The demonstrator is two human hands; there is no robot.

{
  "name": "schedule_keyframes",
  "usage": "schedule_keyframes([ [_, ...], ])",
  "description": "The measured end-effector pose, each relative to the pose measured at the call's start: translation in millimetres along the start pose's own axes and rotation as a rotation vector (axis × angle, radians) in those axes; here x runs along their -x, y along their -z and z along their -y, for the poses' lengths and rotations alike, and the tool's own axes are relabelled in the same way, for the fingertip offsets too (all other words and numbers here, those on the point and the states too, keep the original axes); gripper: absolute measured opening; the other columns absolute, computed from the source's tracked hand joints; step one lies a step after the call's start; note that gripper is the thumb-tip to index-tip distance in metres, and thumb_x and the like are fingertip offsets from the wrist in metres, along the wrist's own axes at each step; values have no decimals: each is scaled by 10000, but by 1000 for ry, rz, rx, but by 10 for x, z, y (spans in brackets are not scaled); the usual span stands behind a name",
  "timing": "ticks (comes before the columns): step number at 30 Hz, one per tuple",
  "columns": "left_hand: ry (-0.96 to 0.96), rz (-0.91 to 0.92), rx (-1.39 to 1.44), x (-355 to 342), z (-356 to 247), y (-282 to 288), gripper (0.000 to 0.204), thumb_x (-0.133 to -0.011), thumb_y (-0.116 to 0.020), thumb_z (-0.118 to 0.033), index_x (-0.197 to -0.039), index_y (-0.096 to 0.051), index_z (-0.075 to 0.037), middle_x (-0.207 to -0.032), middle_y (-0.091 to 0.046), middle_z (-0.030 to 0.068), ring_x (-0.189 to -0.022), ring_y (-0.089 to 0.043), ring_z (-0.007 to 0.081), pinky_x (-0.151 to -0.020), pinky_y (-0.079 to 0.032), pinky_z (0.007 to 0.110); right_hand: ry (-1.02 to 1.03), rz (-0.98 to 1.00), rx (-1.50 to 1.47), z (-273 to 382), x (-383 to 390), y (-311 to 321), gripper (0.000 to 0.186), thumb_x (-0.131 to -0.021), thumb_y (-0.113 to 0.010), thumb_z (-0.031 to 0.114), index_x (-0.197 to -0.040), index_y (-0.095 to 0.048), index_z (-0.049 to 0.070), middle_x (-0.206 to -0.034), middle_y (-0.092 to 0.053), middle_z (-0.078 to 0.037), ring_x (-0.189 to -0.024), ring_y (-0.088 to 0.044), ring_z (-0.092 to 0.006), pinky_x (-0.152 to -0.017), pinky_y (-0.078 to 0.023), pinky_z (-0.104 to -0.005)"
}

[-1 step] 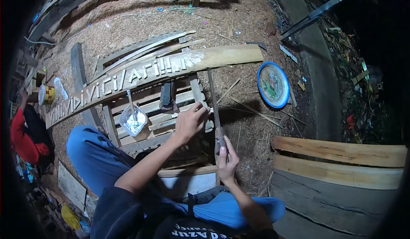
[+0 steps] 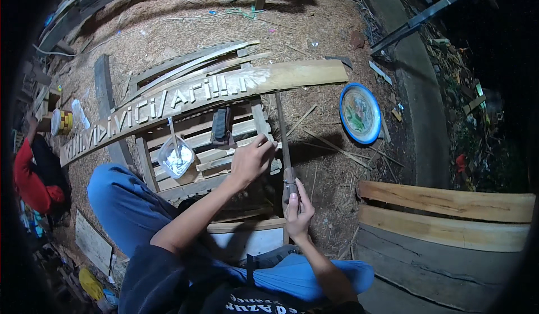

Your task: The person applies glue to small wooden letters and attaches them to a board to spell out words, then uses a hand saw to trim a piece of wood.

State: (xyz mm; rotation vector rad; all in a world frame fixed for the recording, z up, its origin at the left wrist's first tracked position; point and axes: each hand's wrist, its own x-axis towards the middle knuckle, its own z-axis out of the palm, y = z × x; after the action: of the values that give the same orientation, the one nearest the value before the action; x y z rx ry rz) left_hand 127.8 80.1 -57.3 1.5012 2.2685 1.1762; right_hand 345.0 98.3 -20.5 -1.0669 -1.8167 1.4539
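My right hand (image 2: 298,216) is closed round the handle of a long, narrow, dark tool (image 2: 283,134), which points away from me toward a long wooden board (image 2: 303,72) with raised pale lettering. My left hand (image 2: 252,159) has curled, pinched fingers just left of the tool; whatever they hold is hidden. Below the board, a pallet (image 2: 182,189) carries a dark rectangular block (image 2: 220,124). A clear plastic tub (image 2: 177,162) with white stuff and a stick in it sits at its left part.
A blue-rimmed round tray (image 2: 359,141) lies at right on shaving-covered ground, with planks (image 2: 443,204) at lower right and a concrete edge (image 2: 421,117) beyond. At far left are a yellow bucket (image 2: 63,122) and another person (image 2: 35,173) in red. A dark metal bar (image 2: 426,15) slants top right.
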Motion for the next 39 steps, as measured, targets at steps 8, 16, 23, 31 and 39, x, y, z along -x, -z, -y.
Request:
schedule_keyframes([
  [8, 3, 29, -18, 2, 45, -50, 266, -886, -743, -203, -1139, -693, -137, -1112, -642, 92, -700, -685, 385, -605, -569, 472, 69, 12, 102, -308, -16, -12, 456, -1094, -514, 171, -1516, -504, 0, -833, -568, 42, -572, -406, -21, -496, -309, -220],
  [16, -64, 75, -85, 36, 12, -15, 322, -883, -757, -240, -1186, -677, -167, -1061, -605, 75, -794, -695, 330, -608, -559, 469, -43, -15, 32, -157, 33, -14, 432, -1069, -541, 137, -1461, -556, -43, -1275, -705, -175, -1060, -649, -151, -917, -518, -303],
  [23, -84, 3, -87, 35, 10, 0, 264, -879, -772, -241, -1126, -707, -175, -1002, -611, 51, -696, -664, 327, -566, -544, 449, 57, -2, 74, -184, -13, -9, 438, -1088, -518, 147, -1497, -531, -8, -848, -579, 42, -578, -406, -16, -507, -310, -220],
  [31, -85, -15, -58, 28, -15, 0, 221, -887, -767, -237, -1088, -717, -160, -987, -620, 59, -684, -667, 330, -555, -537, 445, -58, 46, 79, -53, -42, 77, 446, -1083, -519, 158, -1473, -530, -57, -1351, -681, -227, -1238, -654, -262, -1048, -485, -350],
  [39, -60, 53, -100, 51, 2, -5, 317, -876, -766, -258, -1172, -695, -173, -1029, -601, 65, -804, -697, 297, -605, -554, 446, -127, 119, 202, 150, -71, 38, 471, -1104, -469, 242, -1522, -503, 28, -1338, -662, -268, -1159, -708, -261, -928, -538, -376],
])
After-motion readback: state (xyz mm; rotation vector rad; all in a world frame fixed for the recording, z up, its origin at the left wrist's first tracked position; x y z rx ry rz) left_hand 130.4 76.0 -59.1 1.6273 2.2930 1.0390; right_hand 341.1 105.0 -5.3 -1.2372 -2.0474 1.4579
